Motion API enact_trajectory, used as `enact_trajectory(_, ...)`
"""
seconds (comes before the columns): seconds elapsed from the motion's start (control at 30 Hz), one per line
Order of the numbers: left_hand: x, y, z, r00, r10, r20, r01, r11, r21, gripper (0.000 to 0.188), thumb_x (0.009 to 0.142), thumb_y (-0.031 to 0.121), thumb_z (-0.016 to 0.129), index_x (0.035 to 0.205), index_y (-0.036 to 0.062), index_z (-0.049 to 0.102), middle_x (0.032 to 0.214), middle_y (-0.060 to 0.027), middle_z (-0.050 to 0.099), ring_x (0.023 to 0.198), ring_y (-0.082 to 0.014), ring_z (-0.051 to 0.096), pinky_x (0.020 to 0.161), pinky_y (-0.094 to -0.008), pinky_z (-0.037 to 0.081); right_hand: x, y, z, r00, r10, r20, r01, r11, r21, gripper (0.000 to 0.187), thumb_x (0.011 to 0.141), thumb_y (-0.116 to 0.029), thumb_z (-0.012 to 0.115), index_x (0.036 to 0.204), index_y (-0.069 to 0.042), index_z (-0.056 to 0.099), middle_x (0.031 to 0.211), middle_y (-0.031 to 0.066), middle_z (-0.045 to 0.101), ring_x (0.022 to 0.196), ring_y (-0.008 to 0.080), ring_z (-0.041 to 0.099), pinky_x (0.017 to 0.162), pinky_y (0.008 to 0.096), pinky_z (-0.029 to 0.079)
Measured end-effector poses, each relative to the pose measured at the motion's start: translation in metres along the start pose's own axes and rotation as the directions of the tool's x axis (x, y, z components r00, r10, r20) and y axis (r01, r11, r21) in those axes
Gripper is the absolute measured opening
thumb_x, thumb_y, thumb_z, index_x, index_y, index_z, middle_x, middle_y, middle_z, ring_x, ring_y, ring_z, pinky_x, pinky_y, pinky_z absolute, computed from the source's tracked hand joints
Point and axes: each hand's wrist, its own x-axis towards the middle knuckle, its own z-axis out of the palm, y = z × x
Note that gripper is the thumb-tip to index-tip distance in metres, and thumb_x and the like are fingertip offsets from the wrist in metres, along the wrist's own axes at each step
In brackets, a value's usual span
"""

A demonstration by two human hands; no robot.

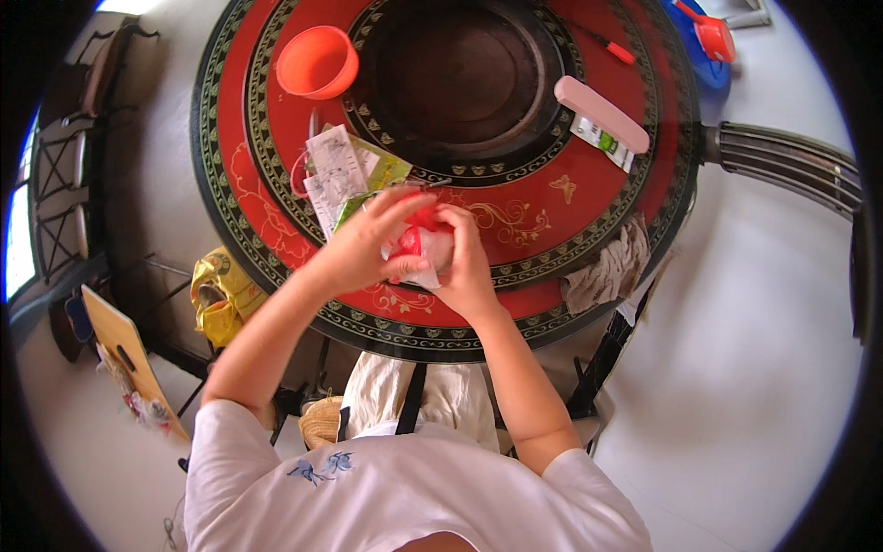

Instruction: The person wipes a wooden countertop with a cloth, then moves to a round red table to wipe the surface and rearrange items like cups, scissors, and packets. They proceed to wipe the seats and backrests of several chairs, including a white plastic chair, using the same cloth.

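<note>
Both my hands meet over the near part of a round red and black table (529, 221). Between them is a small bundle (430, 247), white and translucent with bright red parts like thin plastic; what is inside cannot be made out. My left hand (372, 241) closes on it from the left, the thumb along its lower edge. On the right side, my right hand (466, 262) wraps its fingers round the bundle. Just beyond my left hand lie printed paper sheets (336, 173) and a green and yellow packet (388, 168), partly covered by the hand.
An orange-red plastic cup (317, 63) stands at the far left of the table. To the right are a long pink case (602, 114), a white and green packet (604, 144) and a crumpled grey cloth (612, 265) at the edge. A yellow bag (225, 293) hangs left below the tabletop.
</note>
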Motion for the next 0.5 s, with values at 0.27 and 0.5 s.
enact_trajectory(0.27,-0.020,0.001,0.029,0.974,-0.136,-0.180,0.138,0.990,0.000,0.065,0.068,0.001,0.070,0.131,0.0141,0.058,0.130,-0.0140,0.050,0.118,-0.0338,0.053,0.098,-0.0424,0.049,-0.028,0.002,-0.100,0.997,0.069,0.019,-0.058,0.933,-0.355,0.118,0.055,-0.043,0.094,0.152,-0.015,0.033,0.161,0.0176,0.015,0.149,0.0386,0.014,0.119,0.0520,0.021)
enact_trajectory(0.5,-0.006,-0.006,0.054,0.972,-0.106,-0.207,0.176,0.917,0.359,0.072,0.076,-0.003,0.059,0.144,0.0213,0.047,0.148,-0.0160,0.040,0.135,-0.0372,0.039,0.113,-0.0529,0.034,-0.119,0.147,-0.202,0.740,0.391,-0.547,-0.668,0.514,-0.538,0.085,0.073,-0.026,0.080,0.147,-0.020,0.038,0.157,0.0158,0.024,0.141,0.0425,0.024,0.109,0.0595,0.027)
